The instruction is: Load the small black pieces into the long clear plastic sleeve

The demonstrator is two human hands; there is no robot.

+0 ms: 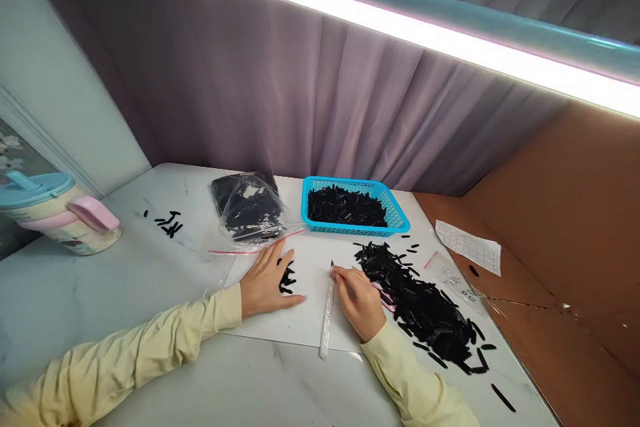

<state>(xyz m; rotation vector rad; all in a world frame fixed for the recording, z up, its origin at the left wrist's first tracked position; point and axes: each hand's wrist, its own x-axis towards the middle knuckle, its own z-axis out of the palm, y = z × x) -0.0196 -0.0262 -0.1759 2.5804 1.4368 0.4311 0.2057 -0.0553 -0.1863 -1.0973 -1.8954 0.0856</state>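
Note:
My left hand (270,281) lies with its fingers spread on a white sheet (305,323), beside a small group of black strips (287,280) that it partly covers. My right hand (361,300) is closed, its fingertips pinched at the top end of a narrow whitish strip (327,327). A small dark tip shows at those fingertips; what exactly they grip is too small to tell. Right of this hand spreads a large pile of black strips (425,303), with a pink-edged object (385,297) partly hidden between the hand and the pile.
Behind the sheet are a clear bag of black pieces (250,207) and a blue basket (357,231) of black strips. A tumbler (75,223) and loose strips stand left. Clear plastic and a paper (470,247) lie right. A bright lamp (400,30) hangs above.

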